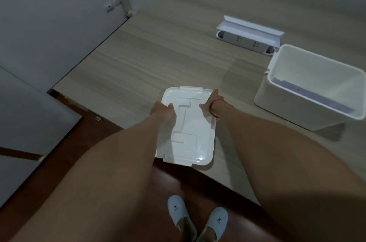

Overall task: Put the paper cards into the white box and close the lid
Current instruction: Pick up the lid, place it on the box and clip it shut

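1. Pale wood-grain tabletop [158,59]; the landmark is the tall white plastic box [309,107], open-topped, with flat greyish paper cards [313,91] lying inside.
2. Flat white rectangular plastic lid [188,134], well left of the box, at the table's near edge.
3. My left hand [163,112] and right hand [211,103] are clamped on the lid's two long sides, fingers curled over the rims.
4. Judgement: cards loaded, closing step under way. Next: carry the lid right, square it over the box rim, press down.

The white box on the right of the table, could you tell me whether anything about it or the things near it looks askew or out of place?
The white box looks tilted, though the wide lens may exaggerate that. It is open, with paper cards inside. Its lid is apart from it, overhanging the table's near edge, held by the left hand and right hand.
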Demonstrator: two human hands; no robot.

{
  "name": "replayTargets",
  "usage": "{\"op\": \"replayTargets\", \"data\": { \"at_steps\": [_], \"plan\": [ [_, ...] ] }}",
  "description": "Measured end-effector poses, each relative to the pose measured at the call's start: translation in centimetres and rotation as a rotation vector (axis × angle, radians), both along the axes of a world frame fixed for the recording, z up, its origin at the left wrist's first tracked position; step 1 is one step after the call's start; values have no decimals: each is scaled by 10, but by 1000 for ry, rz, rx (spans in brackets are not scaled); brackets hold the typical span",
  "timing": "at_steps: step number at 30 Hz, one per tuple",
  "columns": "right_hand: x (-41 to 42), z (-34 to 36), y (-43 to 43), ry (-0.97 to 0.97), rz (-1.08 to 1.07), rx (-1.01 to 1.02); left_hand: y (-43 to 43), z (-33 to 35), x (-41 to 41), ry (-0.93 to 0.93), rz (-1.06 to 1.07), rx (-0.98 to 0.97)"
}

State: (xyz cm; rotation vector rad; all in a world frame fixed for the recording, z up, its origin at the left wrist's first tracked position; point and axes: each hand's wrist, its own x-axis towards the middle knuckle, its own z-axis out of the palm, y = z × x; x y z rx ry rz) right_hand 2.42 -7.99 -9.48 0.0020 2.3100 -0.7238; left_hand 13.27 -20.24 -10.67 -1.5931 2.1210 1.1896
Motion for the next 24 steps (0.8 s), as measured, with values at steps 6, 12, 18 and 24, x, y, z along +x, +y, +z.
{"op": "replayTargets", "data": {
  "at_steps": [6, 12, 18, 24],
  "plan": [
    [-5, 55, -14, 136, -27, -157, -20, 51, -13, 173, 15, -43],
    [-33, 184, -52, 212, -349, -608, -54, 161, -24, 566, -33, -263],
    [-54, 268, -60, 125, -523, -962, -48, 247, -44, 610, -361, -771],
    [-53, 279, -52, -205, -484, -1021, -12, 262, -61, 617, -563, -764]
  ]
}}
